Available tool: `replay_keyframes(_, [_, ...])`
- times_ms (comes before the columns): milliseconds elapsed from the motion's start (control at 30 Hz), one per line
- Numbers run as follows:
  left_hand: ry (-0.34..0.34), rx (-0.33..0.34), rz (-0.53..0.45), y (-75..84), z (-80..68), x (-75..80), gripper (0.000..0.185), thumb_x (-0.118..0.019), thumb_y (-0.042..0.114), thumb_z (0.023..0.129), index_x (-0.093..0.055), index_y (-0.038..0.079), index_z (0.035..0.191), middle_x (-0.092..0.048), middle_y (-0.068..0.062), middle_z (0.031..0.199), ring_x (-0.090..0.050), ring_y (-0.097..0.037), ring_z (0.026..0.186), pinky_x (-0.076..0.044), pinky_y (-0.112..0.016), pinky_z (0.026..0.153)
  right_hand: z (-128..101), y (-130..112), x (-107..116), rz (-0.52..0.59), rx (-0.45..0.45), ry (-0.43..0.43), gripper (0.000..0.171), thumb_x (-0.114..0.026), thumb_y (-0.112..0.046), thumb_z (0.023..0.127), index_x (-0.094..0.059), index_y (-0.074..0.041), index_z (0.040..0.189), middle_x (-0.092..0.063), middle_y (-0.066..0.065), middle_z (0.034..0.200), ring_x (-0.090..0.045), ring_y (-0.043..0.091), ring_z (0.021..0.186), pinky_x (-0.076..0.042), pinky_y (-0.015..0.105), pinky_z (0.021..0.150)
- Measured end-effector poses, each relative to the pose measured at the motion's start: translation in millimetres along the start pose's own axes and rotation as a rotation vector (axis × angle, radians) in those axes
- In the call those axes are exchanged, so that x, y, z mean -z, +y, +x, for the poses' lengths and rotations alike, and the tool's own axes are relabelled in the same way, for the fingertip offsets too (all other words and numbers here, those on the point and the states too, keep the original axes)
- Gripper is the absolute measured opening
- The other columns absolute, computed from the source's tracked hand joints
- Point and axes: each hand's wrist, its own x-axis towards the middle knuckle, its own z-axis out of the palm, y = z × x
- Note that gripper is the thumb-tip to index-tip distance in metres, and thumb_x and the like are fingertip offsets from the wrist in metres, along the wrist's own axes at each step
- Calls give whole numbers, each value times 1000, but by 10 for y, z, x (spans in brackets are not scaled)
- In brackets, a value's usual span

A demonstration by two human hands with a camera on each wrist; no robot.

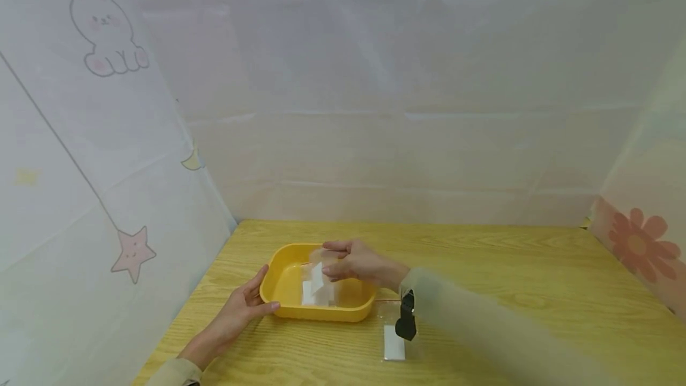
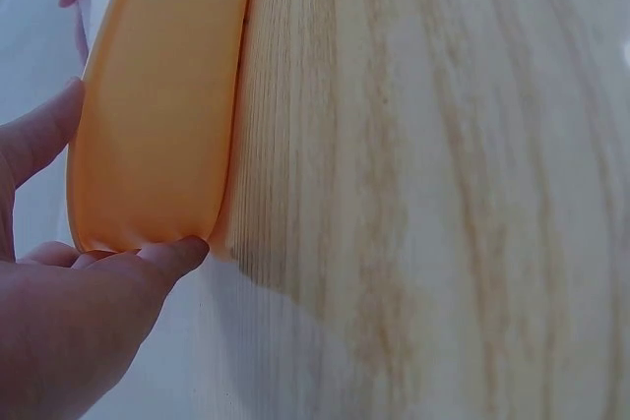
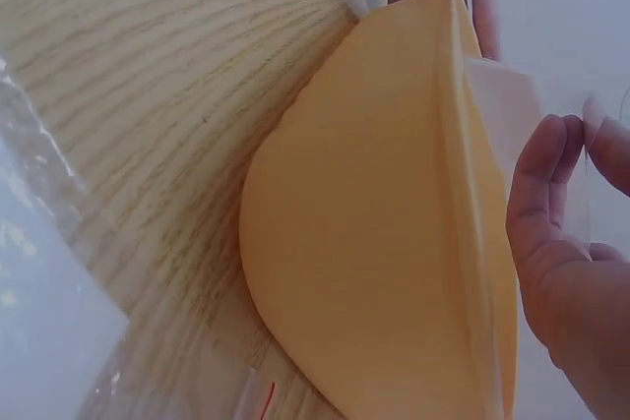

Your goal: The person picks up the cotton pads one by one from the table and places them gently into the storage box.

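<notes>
A yellow plastic tub [image 1: 321, 313] stands on the wooden table [image 1: 509, 279]. My left hand [image 1: 241, 305] lies against the tub's [image 2: 157, 125] near left corner, thumb along the side and straight fingers [image 2: 148, 263] touching the wall. Over the tub's inside, my right hand [image 1: 354, 262] pinches a small clear bag [image 1: 317, 279] with a white piece in it. In the right wrist view the thumb and fingers [image 3: 556, 174] nip the bag's [image 3: 507, 105] edge just past the tub's rim [image 3: 463, 145]. More white pieces [image 1: 308, 296] lie in the tub.
Another clear bag with a white card [image 1: 393, 343] lies flat on the table under my right forearm, near the black wrist camera [image 1: 405, 314]. Pale cloth walls with a rabbit and star print close in the left, back and right.
</notes>
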Motion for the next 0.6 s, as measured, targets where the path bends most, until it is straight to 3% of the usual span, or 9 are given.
replay_keyframes(433, [-12,-13,-16,-11,10,6,96,-71,9,103,-3,10,170,2,-18,175,-23,-41,155,-47,-29,109,190,167,-146,-133,-81,103,79,-81,6,90,-40,8,158,-54,27,149,-72,18,75,-64,36,76])
replay_keyframes(600, [-8,-6,-15,-9,14,6,96,-71,10,103,-3,9,170,2,-18,175,-22,-41,155,-47,-29,109,165,145,-153,-285,-122,140,82,-86,3,85,-45,6,156,-62,24,139,-67,17,66,-64,35,70])
